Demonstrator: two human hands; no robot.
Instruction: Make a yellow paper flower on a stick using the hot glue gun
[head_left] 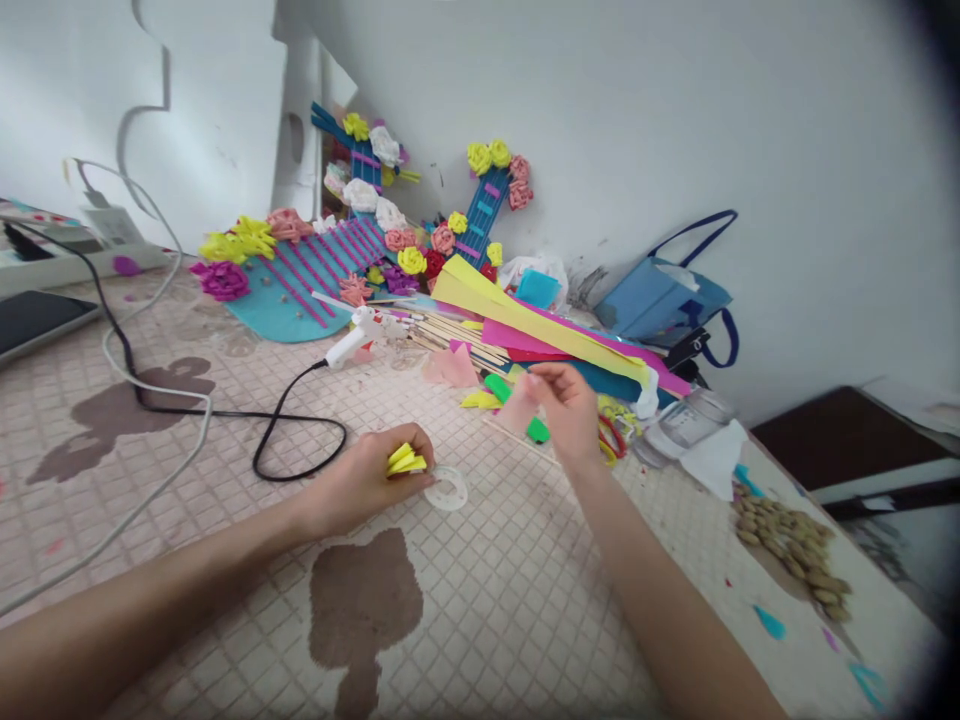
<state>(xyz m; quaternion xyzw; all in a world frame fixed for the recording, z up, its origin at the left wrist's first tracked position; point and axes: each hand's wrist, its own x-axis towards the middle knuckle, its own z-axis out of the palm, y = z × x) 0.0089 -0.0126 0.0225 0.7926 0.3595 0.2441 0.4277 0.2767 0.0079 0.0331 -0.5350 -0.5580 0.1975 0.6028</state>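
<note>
left hand (379,475): curled in a grip | right hand (568,412): drawn into a pinch | forearms (217,562): bare, extended forward

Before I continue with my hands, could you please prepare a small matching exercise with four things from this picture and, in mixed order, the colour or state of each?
Things:
1. Left hand
2. Right hand
3. Glue gun
4. Bag

Colours and states:
A. Mainly white, with a black cable
B. Holding yellow pieces
C. Mostly blue
D. Holding a pale pink piece

Right pairs: 1-B, 2-D, 3-A, 4-C.
</note>
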